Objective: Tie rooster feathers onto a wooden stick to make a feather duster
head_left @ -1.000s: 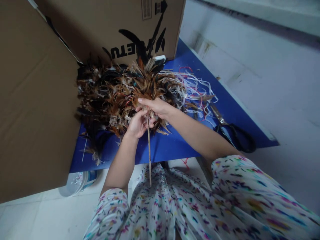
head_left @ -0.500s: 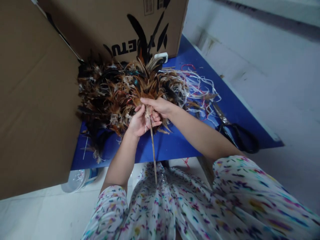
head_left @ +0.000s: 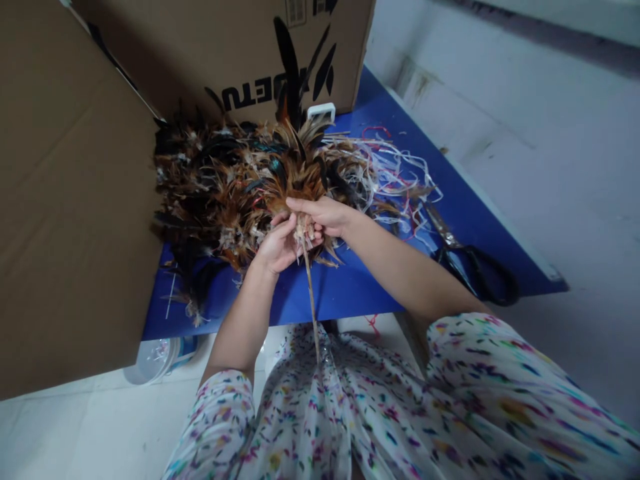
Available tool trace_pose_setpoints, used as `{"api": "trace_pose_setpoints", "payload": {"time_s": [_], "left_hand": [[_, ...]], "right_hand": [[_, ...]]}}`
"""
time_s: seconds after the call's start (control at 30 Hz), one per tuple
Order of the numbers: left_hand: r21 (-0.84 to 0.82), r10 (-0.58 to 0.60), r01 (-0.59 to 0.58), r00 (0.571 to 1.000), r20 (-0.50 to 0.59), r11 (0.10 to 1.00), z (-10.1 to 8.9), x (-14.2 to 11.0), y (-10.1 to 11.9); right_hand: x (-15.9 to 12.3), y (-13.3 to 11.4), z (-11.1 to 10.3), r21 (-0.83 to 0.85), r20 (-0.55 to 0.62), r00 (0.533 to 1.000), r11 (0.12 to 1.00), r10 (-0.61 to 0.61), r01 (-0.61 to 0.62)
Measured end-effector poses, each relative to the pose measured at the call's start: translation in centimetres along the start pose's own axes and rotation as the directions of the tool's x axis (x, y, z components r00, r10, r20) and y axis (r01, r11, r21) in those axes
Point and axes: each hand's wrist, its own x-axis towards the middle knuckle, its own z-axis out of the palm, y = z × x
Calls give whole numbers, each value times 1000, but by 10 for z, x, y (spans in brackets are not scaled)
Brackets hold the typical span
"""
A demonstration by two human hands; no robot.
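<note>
Both hands are wrapped round the base of a feather bunch (head_left: 300, 175), brown at the bottom with tall black plumes on top. My left hand (head_left: 278, 248) cups its pale quill ends from the left and below. My right hand (head_left: 324, 215) closes over it from the right, thumb laid across the front. A thin wooden stick (head_left: 311, 293) runs out of the quill ends down towards my lap. Directly behind the hands lies a heap of brown and black feathers (head_left: 210, 180). Some fingers of each hand are hidden by the bunch.
Cardboard boxes (head_left: 75, 200) wall off the left and back of the blue table (head_left: 360, 287). White and red strings (head_left: 395, 173) lie tangled on the right, with black-handled scissors (head_left: 480, 270) beside them. A white-framed object (head_left: 321, 112) stands at the back. A clear bucket (head_left: 153, 363) is on the floor.
The bunch has turned a little in my hands, its tallest black plume now more upright. The stick's lower end has shifted slightly right. Both hands keep their hold.
</note>
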Motion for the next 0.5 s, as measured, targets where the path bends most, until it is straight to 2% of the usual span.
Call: {"api": "trace_pose_setpoints", "payload": {"time_s": [0.13,0.33,0.5], "left_hand": [[20,-24,23,999,41,1000,-2,0,-1],[-56,-23,34,984,179,998,-1,-3,-2],[-31,-49,54,986,160,998,2,-5,-2]], "right_hand": [[-5,-3,2,-4,31,1000,1000,-2,2],[-6,-4,4,92,42,994,991,-98,94],[-5,-1,2,74,57,993,992,-106,102]]}}
